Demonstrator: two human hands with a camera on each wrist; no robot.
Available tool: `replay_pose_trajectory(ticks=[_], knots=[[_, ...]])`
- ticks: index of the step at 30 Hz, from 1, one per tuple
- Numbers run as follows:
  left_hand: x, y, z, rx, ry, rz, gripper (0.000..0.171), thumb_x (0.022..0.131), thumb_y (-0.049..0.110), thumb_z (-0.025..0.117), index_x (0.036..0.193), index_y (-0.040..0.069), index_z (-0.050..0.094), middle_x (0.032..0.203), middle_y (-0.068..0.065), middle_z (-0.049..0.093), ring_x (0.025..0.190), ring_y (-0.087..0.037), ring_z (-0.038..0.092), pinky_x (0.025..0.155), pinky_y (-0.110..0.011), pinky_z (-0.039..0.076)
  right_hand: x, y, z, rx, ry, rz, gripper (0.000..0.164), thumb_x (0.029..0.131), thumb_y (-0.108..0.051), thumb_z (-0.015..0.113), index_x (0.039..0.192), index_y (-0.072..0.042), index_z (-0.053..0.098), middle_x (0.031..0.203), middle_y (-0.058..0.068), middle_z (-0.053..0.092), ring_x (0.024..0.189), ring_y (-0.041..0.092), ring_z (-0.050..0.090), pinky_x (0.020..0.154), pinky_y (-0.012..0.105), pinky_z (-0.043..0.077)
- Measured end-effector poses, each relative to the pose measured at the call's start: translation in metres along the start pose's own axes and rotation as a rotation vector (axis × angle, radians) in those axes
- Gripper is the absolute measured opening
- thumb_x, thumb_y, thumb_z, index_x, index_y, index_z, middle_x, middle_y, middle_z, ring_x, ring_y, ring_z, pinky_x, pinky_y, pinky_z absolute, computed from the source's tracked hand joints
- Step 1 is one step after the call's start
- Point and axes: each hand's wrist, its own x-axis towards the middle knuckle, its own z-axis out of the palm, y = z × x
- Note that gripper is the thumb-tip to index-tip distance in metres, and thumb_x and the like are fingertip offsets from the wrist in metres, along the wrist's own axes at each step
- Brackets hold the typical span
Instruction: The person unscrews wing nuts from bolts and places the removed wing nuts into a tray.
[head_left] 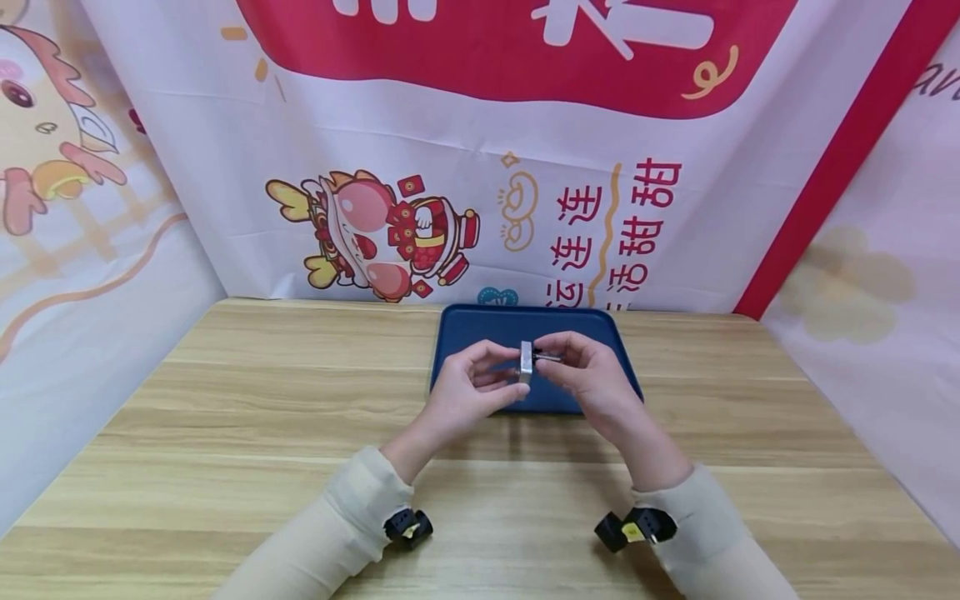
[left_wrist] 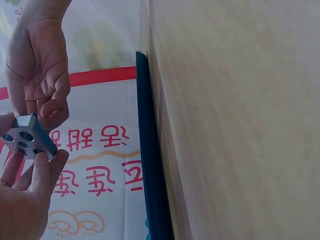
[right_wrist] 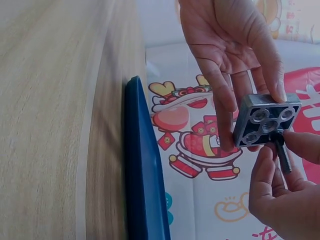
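A square metal block [right_wrist: 267,120] with several round holes is held up over the blue tray by my left hand [head_left: 468,387], thumb on one edge and fingers on the opposite one. Its flat holed face [left_wrist: 30,141] shows in the left wrist view. My right hand [head_left: 592,375] pinches a dark threaded bolt [right_wrist: 283,156] at the block's recessed face. One end of the bolt meets the block near a corner hole, and its threaded shank sticks out away from it. The right fingertips partly hide where bolt and block meet.
The blue tray [head_left: 457,321] lies on the wood-grain table [head_left: 300,400], close to its back edge. Behind it hangs a printed cloth [head_left: 465,167] with cartoon figures and red lettering. Printed cloth also stands on the left and right sides. Each wrist wears a small black camera [head_left: 408,529].
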Motion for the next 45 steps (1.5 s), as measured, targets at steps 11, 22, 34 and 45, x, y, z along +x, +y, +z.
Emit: replay_pose_trajectory(ticks=[11,22,34,45], knots=[[0.0013,-0.0011,-0.0017,0.035,-0.005,0.039,0.037,0.086,0.005,0.076,0.120,0.007,0.063,0.130,-0.011,0.067,0.115,-0.028,0.066,0.092,-0.035,0.058,-0.0017,0.0006,0.0047,-0.115,0.060,-0.116,0.030,0.095,-0.003,0.064,0.124,-0.003,0.060,0.116,0.008,0.063,0.101,0.018,0.061,0.087,0.020,0.054],[0.0001,0.0003,0.0005,0.076,0.018,0.071,0.034,0.084,0.006,0.078,0.116,0.006,0.064,0.129,-0.011,0.066,0.115,-0.029,0.066,0.095,-0.039,0.057,-0.0015,0.0025,0.0041,-0.156,0.047,-0.166,0.033,0.096,-0.004,0.063,0.129,-0.002,0.058,0.118,0.013,0.062,0.101,0.018,0.060,0.087,0.018,0.054],[-0.0004,-0.0015,0.0016,0.057,0.035,0.067,0.033,0.083,0.004,0.079,0.113,0.004,0.066,0.131,-0.011,0.066,0.114,-0.029,0.067,0.094,-0.038,0.057,0.0000,-0.0026,-0.0019,0.196,-0.012,0.076,0.031,0.106,-0.031,0.047,0.122,-0.006,0.056,0.111,0.000,0.062,0.088,0.010,0.065,0.084,0.019,0.054],[0.0006,-0.0040,0.0011,0.062,0.031,0.086,0.030,0.085,0.006,0.078,0.112,0.008,0.066,0.126,-0.007,0.070,0.115,-0.023,0.067,0.107,-0.051,0.048,-0.0005,-0.0013,-0.0011,0.185,-0.037,0.045,0.016,0.102,-0.025,0.055,0.110,-0.011,0.059,0.106,-0.002,0.062,0.092,0.010,0.066,0.092,0.021,0.054]])
